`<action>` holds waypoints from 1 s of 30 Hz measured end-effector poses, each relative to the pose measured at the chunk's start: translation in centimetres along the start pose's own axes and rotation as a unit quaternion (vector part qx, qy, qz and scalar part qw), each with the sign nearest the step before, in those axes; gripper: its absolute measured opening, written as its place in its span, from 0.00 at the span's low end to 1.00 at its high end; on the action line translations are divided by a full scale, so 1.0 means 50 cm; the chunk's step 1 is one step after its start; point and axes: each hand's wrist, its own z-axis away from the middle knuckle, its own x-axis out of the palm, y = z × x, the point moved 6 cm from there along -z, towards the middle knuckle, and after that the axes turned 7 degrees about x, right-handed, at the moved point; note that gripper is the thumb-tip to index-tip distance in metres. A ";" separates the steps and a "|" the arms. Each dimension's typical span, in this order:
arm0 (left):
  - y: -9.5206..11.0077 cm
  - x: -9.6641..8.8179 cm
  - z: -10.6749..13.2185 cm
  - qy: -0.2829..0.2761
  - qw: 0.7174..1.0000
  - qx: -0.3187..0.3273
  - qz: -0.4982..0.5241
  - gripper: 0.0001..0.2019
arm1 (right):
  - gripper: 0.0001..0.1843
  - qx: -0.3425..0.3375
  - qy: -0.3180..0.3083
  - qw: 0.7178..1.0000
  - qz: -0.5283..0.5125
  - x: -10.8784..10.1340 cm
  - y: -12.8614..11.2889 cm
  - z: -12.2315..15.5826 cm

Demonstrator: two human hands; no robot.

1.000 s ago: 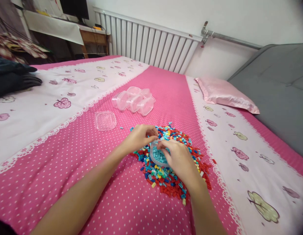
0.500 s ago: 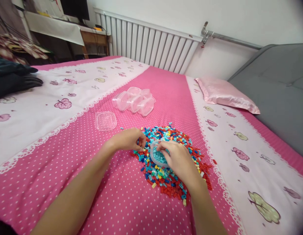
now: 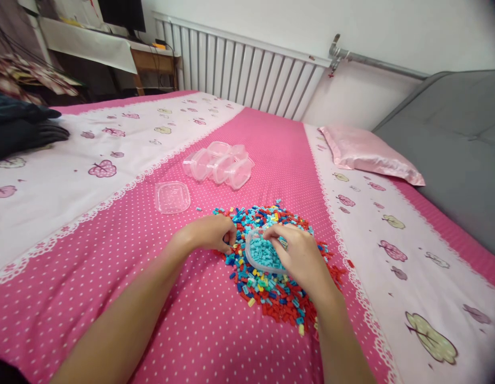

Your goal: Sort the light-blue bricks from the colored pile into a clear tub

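A heap of small red, blue, yellow and turquoise bricks (image 3: 271,290) lies on the pink dotted bedspread (image 3: 215,330). In the middle of the heap sits a clear plastic tub (image 3: 260,255) filled with turquoise bricks. My left hand (image 3: 209,234) rests at the heap's left edge, fingers curled in a pinch on bricks too small to make out. My right hand (image 3: 301,256) lies on the tub's right side, fingertips pinched together at its far rim.
A loose clear lid (image 3: 172,197) lies to the left of the heap. Several empty clear tubs (image 3: 219,165) lie in a cluster behind it. A pink pillow (image 3: 367,154) and a grey sofa (image 3: 459,154) are at the right, dark clothes (image 3: 19,130) at far left.
My left hand has moved from the tub's far rim down and left to the heap's edge. My right hand has shifted a little to the right, uncovering more of the tub.
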 end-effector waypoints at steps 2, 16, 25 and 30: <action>-0.001 0.000 -0.001 -0.001 1.000 -0.001 -0.005 0.06 | 0.10 0.000 0.002 1.000 -0.005 -0.002 -0.001 0.000; 0.010 0.001 0.000 0.000 1.000 -0.001 -0.003 0.03 | 0.10 0.001 0.000 1.000 -0.012 -0.001 0.002 -0.002; 0.003 -0.013 0.010 -0.003 0.999 0.007 0.042 0.03 | 0.10 0.002 0.001 1.000 -0.017 -0.003 0.003 -0.002; 0.001 -0.016 0.007 0.007 0.999 0.011 0.036 0.08 | 0.10 0.000 0.005 1.000 -0.020 -0.006 0.003 -0.002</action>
